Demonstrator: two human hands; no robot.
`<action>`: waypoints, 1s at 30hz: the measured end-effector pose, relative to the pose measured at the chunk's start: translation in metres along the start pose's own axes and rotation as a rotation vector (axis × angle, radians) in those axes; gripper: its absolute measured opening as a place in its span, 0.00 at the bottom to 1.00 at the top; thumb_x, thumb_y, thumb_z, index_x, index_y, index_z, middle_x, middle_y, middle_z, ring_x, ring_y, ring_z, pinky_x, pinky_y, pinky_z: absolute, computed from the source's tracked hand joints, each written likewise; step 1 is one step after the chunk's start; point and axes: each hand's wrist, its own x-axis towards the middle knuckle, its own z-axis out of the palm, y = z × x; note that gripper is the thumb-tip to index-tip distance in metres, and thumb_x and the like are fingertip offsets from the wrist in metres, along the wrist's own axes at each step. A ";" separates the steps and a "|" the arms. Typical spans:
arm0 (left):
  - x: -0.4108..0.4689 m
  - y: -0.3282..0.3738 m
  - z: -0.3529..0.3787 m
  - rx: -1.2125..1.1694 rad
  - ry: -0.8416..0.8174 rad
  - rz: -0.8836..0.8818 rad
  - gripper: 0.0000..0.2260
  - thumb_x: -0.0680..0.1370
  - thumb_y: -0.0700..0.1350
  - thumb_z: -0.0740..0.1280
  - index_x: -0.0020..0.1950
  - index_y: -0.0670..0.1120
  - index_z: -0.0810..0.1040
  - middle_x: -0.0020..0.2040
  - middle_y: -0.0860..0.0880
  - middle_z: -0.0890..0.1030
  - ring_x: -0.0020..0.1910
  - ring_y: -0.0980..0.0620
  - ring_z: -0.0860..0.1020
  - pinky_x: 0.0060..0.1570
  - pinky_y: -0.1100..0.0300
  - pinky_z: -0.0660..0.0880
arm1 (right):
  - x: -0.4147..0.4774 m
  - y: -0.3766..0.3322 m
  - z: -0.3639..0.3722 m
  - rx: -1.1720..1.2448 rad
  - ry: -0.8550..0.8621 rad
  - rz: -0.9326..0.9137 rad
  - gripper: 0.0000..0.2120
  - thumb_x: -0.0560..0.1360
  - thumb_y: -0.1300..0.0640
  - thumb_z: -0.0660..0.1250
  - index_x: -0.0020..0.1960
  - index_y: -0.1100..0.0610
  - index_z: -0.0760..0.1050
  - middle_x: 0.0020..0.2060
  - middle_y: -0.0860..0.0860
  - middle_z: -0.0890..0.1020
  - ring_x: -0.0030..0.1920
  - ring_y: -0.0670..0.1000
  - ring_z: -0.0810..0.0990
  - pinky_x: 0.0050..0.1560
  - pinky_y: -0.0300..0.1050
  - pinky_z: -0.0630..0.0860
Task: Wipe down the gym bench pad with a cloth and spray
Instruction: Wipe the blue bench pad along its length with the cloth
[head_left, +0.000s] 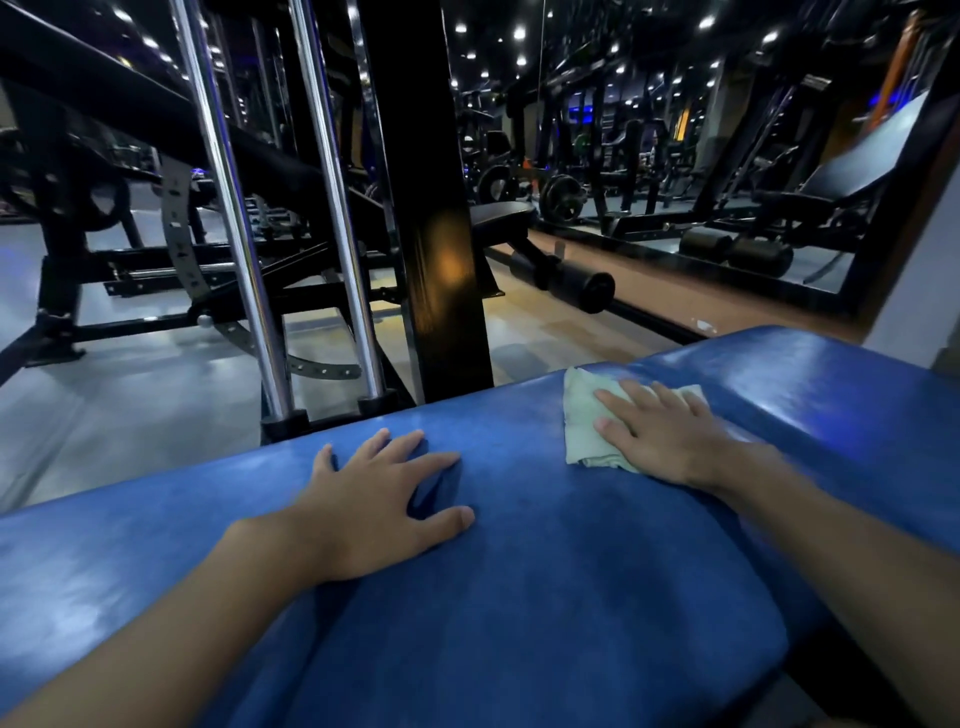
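Note:
A wide blue bench pad (545, 571) fills the lower half of the head view. A pale green cloth (584, 415) lies on its far right part. My right hand (660, 434) presses flat on the cloth with straight fingers. To the left, my left hand (379, 499) rests on the bare pad, fingers spread. No spray bottle is in view.
Just past the pad stand a black upright post (431, 208) and two chrome guide rods (234, 208). Behind are a black adjustable bench (498, 213) with foam rollers (576, 283), a wall mirror (727, 156) at the right, and grey floor (130, 405) at the left.

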 end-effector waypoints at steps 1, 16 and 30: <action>-0.004 -0.005 0.001 -0.013 0.001 -0.006 0.34 0.73 0.76 0.50 0.77 0.68 0.51 0.81 0.61 0.48 0.80 0.55 0.42 0.74 0.34 0.42 | -0.002 -0.008 0.001 -0.008 0.003 -0.015 0.27 0.81 0.36 0.40 0.79 0.38 0.44 0.80 0.46 0.46 0.79 0.54 0.44 0.76 0.60 0.42; -0.075 -0.059 0.007 -0.056 0.060 -0.082 0.34 0.73 0.75 0.50 0.78 0.67 0.53 0.80 0.63 0.49 0.79 0.60 0.43 0.76 0.40 0.42 | -0.040 -0.123 0.010 0.032 0.000 -0.243 0.27 0.81 0.37 0.41 0.79 0.38 0.43 0.80 0.46 0.43 0.79 0.55 0.40 0.76 0.61 0.37; -0.132 -0.120 0.007 -0.030 0.060 -0.154 0.33 0.74 0.74 0.51 0.78 0.67 0.53 0.81 0.61 0.49 0.80 0.57 0.44 0.75 0.38 0.43 | -0.076 -0.214 0.008 0.028 -0.034 -0.335 0.27 0.81 0.36 0.40 0.79 0.38 0.42 0.80 0.46 0.42 0.79 0.55 0.39 0.76 0.61 0.36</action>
